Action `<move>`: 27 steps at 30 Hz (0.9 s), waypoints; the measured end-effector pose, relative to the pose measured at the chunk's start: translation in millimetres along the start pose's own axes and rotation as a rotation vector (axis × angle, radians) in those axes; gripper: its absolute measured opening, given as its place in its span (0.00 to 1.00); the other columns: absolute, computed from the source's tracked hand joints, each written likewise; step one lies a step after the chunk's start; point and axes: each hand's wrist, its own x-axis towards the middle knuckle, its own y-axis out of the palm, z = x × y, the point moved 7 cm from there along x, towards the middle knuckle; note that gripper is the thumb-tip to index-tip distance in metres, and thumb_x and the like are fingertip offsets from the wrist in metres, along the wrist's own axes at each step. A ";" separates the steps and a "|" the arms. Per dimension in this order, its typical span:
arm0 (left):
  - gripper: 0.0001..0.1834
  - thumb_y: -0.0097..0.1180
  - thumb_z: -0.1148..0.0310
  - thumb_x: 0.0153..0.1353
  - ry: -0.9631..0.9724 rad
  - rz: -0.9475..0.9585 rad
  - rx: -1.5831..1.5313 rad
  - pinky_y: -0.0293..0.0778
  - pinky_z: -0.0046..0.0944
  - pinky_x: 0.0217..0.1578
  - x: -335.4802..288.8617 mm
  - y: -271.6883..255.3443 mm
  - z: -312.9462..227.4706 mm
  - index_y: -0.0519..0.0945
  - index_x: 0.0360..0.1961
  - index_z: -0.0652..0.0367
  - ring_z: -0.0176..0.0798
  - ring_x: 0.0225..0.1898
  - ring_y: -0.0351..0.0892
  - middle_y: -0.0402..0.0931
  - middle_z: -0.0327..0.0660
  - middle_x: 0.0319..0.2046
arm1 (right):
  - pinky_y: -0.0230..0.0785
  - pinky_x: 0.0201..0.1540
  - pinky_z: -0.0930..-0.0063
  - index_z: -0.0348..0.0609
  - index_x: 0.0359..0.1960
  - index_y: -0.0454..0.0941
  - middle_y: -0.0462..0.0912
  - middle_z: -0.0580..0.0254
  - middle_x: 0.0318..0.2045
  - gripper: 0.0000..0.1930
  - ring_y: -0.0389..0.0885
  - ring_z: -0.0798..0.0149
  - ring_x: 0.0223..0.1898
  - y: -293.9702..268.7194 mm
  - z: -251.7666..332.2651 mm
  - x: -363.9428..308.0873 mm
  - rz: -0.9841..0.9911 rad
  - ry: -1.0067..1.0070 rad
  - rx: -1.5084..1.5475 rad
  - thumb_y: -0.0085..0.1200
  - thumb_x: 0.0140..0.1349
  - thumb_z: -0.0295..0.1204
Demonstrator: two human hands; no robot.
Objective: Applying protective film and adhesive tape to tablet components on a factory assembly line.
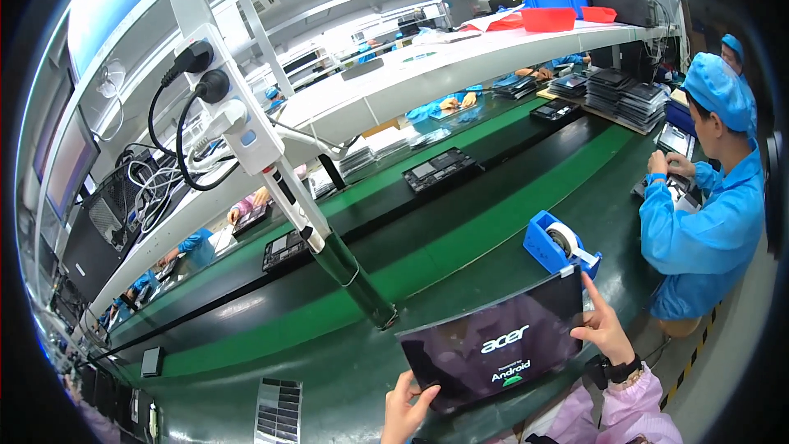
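Between my two hands I hold a dark tablet (468, 353) tilted up off the green bench, its screen lit with a white start-up logo and a small green figure. My left hand (407, 407) grips its lower left corner, thumb on the front. At the right edge, my right hand (606, 325) has its thumb on the front and its index finger stretched along the side to the top corner. A small pale tab sits on that corner. Just behind it stands a blue tape dispenser (551, 247) with a roll of tape.
A dark conveyor (394, 226) carries opened devices (441, 170) past the bench. A post with a power strip (234, 107) rises left of centre. A sheet of dark labels (278, 411) lies at the front. At right, a co-worker in blue (699, 214) handles a device near stacked panels (641, 107).
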 end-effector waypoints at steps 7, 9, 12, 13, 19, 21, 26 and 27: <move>0.15 0.59 0.75 0.55 0.076 -0.109 -0.055 0.60 0.25 0.19 -7.3 4.4 -21.4 0.72 0.43 0.63 0.21 0.20 0.64 0.71 0.31 0.19 | 0.66 0.33 0.81 0.46 0.69 0.33 0.80 0.58 0.31 0.53 0.77 0.71 0.30 -10.3 1.1 -7.9 -0.055 -0.037 -0.042 0.62 0.48 0.22; 0.14 0.59 0.75 0.55 0.082 -0.111 -0.065 0.59 0.25 0.19 -7.1 5.7 -16.2 0.72 0.42 0.63 0.21 0.20 0.64 0.70 0.30 0.18 | 0.66 0.36 0.80 0.46 0.69 0.31 0.80 0.57 0.33 0.54 0.77 0.70 0.32 -12.8 -2.2 -9.6 -0.049 -0.044 -0.039 0.61 0.48 0.22; 0.20 0.59 0.77 0.55 0.192 -0.089 -0.058 0.57 0.26 0.18 -6.0 11.3 -20.0 0.72 0.50 0.62 0.20 0.19 0.61 0.70 0.30 0.18 | 0.65 0.39 0.80 0.44 0.68 0.45 0.79 0.58 0.36 0.45 0.76 0.70 0.36 -7.2 7.3 -11.9 -0.163 -0.158 0.007 0.59 0.49 0.19; 0.25 0.58 0.78 0.54 0.080 -0.148 -0.195 0.57 0.26 0.18 -4.4 10.7 -24.3 0.69 0.55 0.60 0.20 0.18 0.59 0.71 0.30 0.19 | 0.65 0.39 0.80 0.44 0.68 0.45 0.79 0.58 0.36 0.45 0.76 0.70 0.36 -4.8 12.2 -11.1 -0.174 -0.155 0.000 0.59 0.49 0.19; 0.35 0.37 0.42 0.63 -0.113 0.268 -0.251 0.71 0.38 0.43 4.6 5.6 -7.2 0.72 0.50 0.69 0.43 0.46 0.77 0.75 0.52 0.47 | 0.63 0.52 0.71 0.30 0.45 0.73 0.77 0.52 0.43 0.35 0.74 0.64 0.47 1.4 23.5 -3.3 0.105 -0.109 0.088 0.48 0.57 0.57; 0.35 0.31 0.42 0.64 -0.249 0.215 -0.724 0.72 0.37 0.43 8.1 20.9 3.0 0.79 0.42 0.64 0.43 0.46 0.77 0.77 0.51 0.43 | 0.72 0.48 0.61 0.26 0.44 0.69 0.77 0.37 0.42 0.31 0.79 0.50 0.44 8.3 28.5 -2.0 0.235 -0.028 0.220 0.55 0.57 0.49; 0.41 0.37 0.42 0.62 -0.275 0.282 -0.643 0.73 0.40 0.47 19.8 26.3 35.9 0.66 0.54 0.77 0.55 0.55 0.70 0.69 0.60 0.52 | 0.78 0.37 0.67 0.28 0.37 0.70 0.79 0.35 0.39 0.11 0.83 0.49 0.36 -3.8 -9.4 18.9 0.000 0.138 0.108 0.51 0.59 0.27; 0.41 0.37 0.42 0.62 -0.279 0.303 -0.651 0.73 0.40 0.47 25.1 34.3 37.4 0.66 0.54 0.77 0.55 0.55 0.70 0.69 0.60 0.52 | 0.78 0.37 0.67 0.28 0.37 0.70 0.79 0.35 0.39 0.11 0.83 0.49 0.36 -10.1 -15.7 19.7 -0.021 0.136 0.098 0.51 0.59 0.27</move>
